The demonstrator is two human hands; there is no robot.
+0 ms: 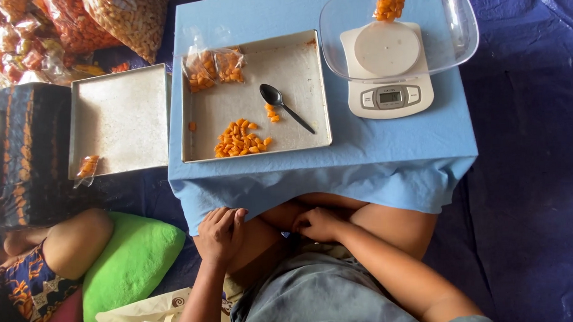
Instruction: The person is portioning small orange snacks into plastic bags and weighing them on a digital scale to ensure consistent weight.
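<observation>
Spoon, black plastic with an oval bowl (286, 107), lies in the shallow square metal tray (303, 60) on the low table draped in light blue cloth (394, 158), up and away from both hands. Long axis runs diagonally: bowl toward the tray's upper left, handle tip toward the lower right. A loose heap of small orange snack pieces (239, 140) sits just below-left of it; a few more pieces touch the handle's left side. Two small clear bags of the same orange pieces (212, 66) rest at the tray's top-left corner. Left hand (222, 232) lies flat on the knee, fingers loosely curled, holding nothing. Right hand (316, 223) rests in the lap, loosely closed, empty so far as can be seen. Both sit near the table's front edge; the handle tip points toward the right hand, which is nearer. White digital kitchen scale (390, 91) with a clear bowl (459, 27) stands right of the tray. Second metal tray (120, 117) lies left, off the table.
</observation>
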